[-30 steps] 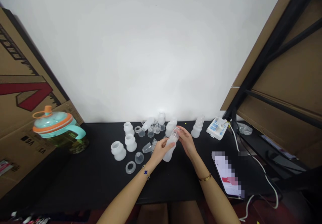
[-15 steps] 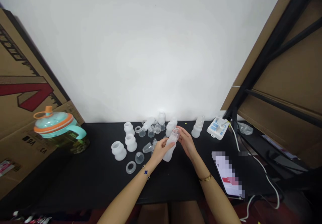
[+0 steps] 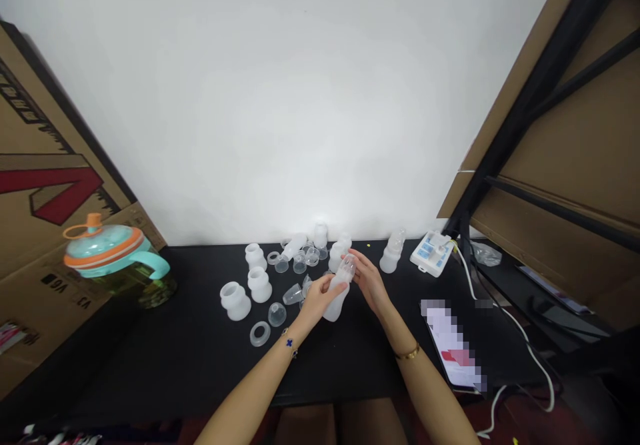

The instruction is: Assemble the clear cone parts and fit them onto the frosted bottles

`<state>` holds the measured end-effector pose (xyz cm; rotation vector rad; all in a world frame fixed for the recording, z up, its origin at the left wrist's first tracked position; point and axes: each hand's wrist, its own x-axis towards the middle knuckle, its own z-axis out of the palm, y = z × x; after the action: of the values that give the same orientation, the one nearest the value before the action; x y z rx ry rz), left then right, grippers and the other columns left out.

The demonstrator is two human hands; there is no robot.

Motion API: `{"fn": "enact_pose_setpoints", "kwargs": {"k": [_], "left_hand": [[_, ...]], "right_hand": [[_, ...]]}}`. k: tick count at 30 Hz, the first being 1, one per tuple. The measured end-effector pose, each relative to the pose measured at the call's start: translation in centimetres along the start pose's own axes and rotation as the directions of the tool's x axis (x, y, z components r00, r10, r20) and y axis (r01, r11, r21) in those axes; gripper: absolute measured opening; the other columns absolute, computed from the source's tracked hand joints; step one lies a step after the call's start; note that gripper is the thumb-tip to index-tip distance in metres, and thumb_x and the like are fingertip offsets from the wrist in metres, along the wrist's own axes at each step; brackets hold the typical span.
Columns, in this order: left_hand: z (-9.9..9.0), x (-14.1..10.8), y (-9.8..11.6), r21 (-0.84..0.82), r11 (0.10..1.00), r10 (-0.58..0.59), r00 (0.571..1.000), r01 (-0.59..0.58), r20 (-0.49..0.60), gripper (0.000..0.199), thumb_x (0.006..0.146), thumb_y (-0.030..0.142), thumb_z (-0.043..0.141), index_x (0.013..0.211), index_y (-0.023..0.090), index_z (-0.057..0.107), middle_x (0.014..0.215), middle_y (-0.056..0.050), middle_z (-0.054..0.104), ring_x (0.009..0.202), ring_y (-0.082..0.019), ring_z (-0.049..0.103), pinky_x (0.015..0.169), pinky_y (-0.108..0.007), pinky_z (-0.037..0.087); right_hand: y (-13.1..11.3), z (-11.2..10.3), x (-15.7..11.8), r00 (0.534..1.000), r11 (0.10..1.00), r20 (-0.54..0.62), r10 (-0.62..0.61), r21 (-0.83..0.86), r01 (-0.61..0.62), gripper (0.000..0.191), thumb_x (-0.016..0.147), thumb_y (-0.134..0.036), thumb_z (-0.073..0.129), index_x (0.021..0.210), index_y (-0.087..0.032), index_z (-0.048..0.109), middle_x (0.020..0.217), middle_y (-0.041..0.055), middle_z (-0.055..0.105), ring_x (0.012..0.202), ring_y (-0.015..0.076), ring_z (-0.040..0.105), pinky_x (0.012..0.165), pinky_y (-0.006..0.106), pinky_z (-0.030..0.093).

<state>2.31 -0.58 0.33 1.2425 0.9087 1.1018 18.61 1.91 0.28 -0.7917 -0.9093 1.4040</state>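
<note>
A frosted white bottle [image 3: 334, 303] with a clear cap leans between my hands near the middle of the black table. My left hand [image 3: 318, 296] is wrapped round its body, thumb on the near side. Around the clear cap [image 3: 348, 265], the fingers of my right hand [image 3: 369, 277] are closed. Left of them lie a clear dome [image 3: 277, 314], a white ring [image 3: 260, 333] and a clear cone-shaped piece [image 3: 293, 294]. Open white bottle bodies [image 3: 235, 301] stand farther left. Just behind my hands is another white bottle [image 3: 339, 253], partly covered.
Small clear caps and rings [image 3: 300, 261] lie near the wall. A capped bottle [image 3: 391, 251], a white box [image 3: 431, 253] and a phone [image 3: 453, 348] are on the right, beside a white cable [image 3: 525, 338]. A large teal-handled jug [image 3: 120, 258] stands left.
The view has shifted very slightly. Both hands keep their hold on the bottle, with almost no visible movement.
</note>
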Motion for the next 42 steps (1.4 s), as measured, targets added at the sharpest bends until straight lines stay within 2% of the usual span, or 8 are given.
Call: {"fn": "enact_pose_setpoints", "kwargs": {"k": [5, 16, 24, 29, 36, 42], "left_hand": [[-0.14, 0.23, -0.5, -0.003, 1.0, -0.009, 1.0, 0.009, 0.009, 0.043, 0.071, 0.051, 0.08, 0.089, 0.014, 0.071, 0.072, -0.002, 0.07, 0.066, -0.016, 0.061, 0.063, -0.025, 0.043], [-0.07, 0.34, -0.78, -0.037, 0.999, 0.009, 1.0, -0.009, 0.004, 0.043, 0.072, 0.052, 0.08, 0.091, 0.014, 0.071, 0.073, -0.002, 0.07, 0.066, -0.016, 0.061, 0.062, -0.025, 0.042], [0.14, 0.13, -0.32, -0.041, 0.999, 0.033, 0.999, -0.033, 0.004, 0.041, 0.074, 0.05, 0.078, 0.094, 0.015, 0.072, 0.082, -0.004, 0.073, 0.073, -0.019, 0.064, 0.068, -0.027, 0.045], [0.19, 0.16, -0.3, -0.065, 0.998, 0.023, 1.0, -0.023, -0.004, 0.042, 0.073, 0.051, 0.079, 0.091, 0.014, 0.072, 0.079, -0.004, 0.073, 0.072, -0.019, 0.064, 0.067, -0.027, 0.046], [0.1, 0.08, -0.16, -0.024, 0.999, 0.03, 0.999, -0.031, -0.011, 0.041, 0.074, 0.051, 0.078, 0.09, 0.014, 0.072, 0.077, -0.004, 0.071, 0.07, -0.018, 0.063, 0.067, -0.027, 0.046], [0.06, 0.02, 0.02, -0.04, 0.999, 0.022, 1.0, -0.022, -0.015, 0.044, 0.071, 0.053, 0.08, 0.091, 0.014, 0.072, 0.077, -0.004, 0.072, 0.071, -0.019, 0.064, 0.067, -0.027, 0.047]], "right_hand": [[0.13, 0.04, 0.05, 1.0, 0.999, -0.004, -0.029, -0.015, 0.029, 0.033, 0.082, -0.048, 0.076, 0.105, -0.025, 0.072, 0.116, 0.0062, 0.074, 0.104, 0.025, 0.067, 0.084, 0.035, 0.05], [0.05, 0.18, -0.12, 1.0, 1.0, -0.003, -0.021, -0.012, 0.021, 0.04, 0.079, -0.05, 0.078, 0.11, -0.025, 0.07, 0.113, 0.0073, 0.075, 0.106, 0.0267, 0.067, 0.089, 0.037, 0.05], [-0.01, 0.16, -0.27, 1.0, 1.0, -0.012, -0.013, -0.013, 0.013, 0.04, 0.079, -0.05, 0.079, 0.109, -0.026, 0.07, 0.111, 0.0069, 0.075, 0.108, 0.0277, 0.067, 0.091, 0.039, 0.05], [0.05, 0.2, -0.32, 1.0, 1.0, -0.013, -0.01, -0.025, 0.01, 0.043, 0.078, -0.052, 0.079, 0.111, -0.026, 0.07, 0.111, 0.0076, 0.075, 0.108, 0.0284, 0.067, 0.092, 0.041, 0.05], [0.0, 0.34, -0.45, 1.0, 1.0, 0.019, -0.023, 0.001, 0.023, 0.04, 0.081, -0.049, 0.077, 0.112, -0.025, 0.069, 0.111, 0.0067, 0.075, 0.107, 0.0267, 0.067, 0.091, 0.038, 0.051], [-0.07, 0.54, -0.43, 1.0, 1.0, 0.003, -0.014, -0.006, 0.014, 0.044, 0.077, -0.053, 0.08, 0.111, -0.026, 0.07, 0.109, 0.0071, 0.075, 0.106, 0.0285, 0.068, 0.091, 0.04, 0.051]]}}
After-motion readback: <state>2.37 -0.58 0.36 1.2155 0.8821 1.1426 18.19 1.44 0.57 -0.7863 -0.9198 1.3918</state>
